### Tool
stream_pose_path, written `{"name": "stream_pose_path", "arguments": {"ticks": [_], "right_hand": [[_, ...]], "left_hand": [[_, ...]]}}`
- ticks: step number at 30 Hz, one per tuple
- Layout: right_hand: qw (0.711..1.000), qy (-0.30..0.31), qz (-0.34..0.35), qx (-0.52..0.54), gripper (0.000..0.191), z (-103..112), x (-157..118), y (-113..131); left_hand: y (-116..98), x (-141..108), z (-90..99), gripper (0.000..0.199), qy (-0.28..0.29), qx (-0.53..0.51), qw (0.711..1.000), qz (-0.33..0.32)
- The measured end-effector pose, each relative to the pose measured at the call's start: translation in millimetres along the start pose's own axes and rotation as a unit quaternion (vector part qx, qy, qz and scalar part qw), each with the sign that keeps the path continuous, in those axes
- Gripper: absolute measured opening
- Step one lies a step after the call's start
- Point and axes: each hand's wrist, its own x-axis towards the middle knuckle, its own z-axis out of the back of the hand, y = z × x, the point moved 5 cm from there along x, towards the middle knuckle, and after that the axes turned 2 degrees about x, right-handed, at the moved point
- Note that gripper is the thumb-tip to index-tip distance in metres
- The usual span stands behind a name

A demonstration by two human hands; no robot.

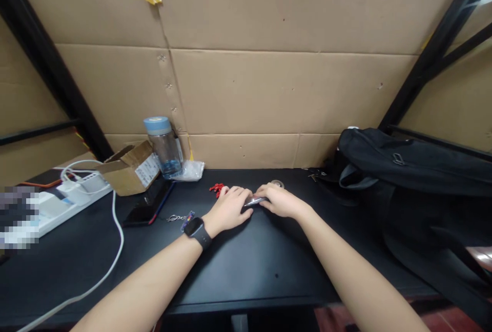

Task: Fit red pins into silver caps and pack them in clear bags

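A small, dark, flat object with a shiny face [255, 201] lies between my two hands just above or on the black table; its kind is hard to make out. My left hand [229, 209], with a dark watch on the wrist, has its fingers closed on the object's left end. From the other side, my right hand [281, 201] pinches its right end. Just behind my left fingers is a small red item [218, 188], partly covered. A roll of clear tape [277, 184] sits behind my right hand. Left of the watch lies a keychain [177, 217].
On the left stand a water bottle [166, 150], an open cardboard box [128, 170], a phone-like black slab [148, 204] and a white power strip [57, 214] with a trailing cable [117, 250]. A black backpack [415, 183] fills the right. Cardboard [246, 91] walls the back.
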Motion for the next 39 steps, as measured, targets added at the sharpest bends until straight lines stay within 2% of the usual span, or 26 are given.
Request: {"name": "stream_pose_path", "arguments": {"ticks": [4,9,11,14,17,20,23,26,30,33,36,39], "right_hand": [[0.999,-0.023,-0.011,0.042,0.027,7,2,2],[0.980,-0.116,-0.080,0.139,0.030,20,4,1],[0.971,-0.161,-0.097,0.145,0.031,25,2,-5],[0.963,-0.205,-0.117,0.132,0.029,32,-2,-19],[0.960,-0.213,-0.140,0.121,0.025,34,-7,-38],[0.960,-0.211,-0.158,0.100,0.021,34,-12,-54],[0.958,-0.213,-0.174,0.080,0.020,34,-15,-66],[0.959,-0.206,-0.181,0.065,0.020,32,-17,-74],[0.969,-0.170,-0.172,0.056,0.024,25,-16,-80],[0.972,-0.155,-0.170,0.056,0.038,20,-16,-83],[0.972,-0.138,-0.177,0.067,0.052,20,-17,-83],[0.973,-0.113,-0.188,0.072,0.049,20,-20,-83]], "left_hand": [[7,3,1.7,0.011,-0.026,-0.040,0.998,0.042],[29,6,23.0,0.021,-0.070,-0.078,0.987,0.121],[48,8,34.3,0.026,-0.084,-0.051,0.983,0.158],[89,13,45.8,0.030,-0.093,0.030,0.962,0.254],[121,23,47.2,0.027,-0.087,0.080,0.952,0.283],[136,32,44.5,0.029,-0.069,0.129,0.952,0.268],[137,35,44.8,0.039,-0.060,0.176,0.955,0.231],[133,36,44.8,0.028,-0.045,0.200,0.963,0.174],[131,36,37.6,0.019,0.009,0.195,0.976,0.099],[132,36,34.2,0.019,0.021,0.189,0.977,0.093],[125,36,36.4,0.023,0.000,0.184,0.977,0.104],[107,35,37.5,0.024,0.001,0.158,0.984,0.079]]}}
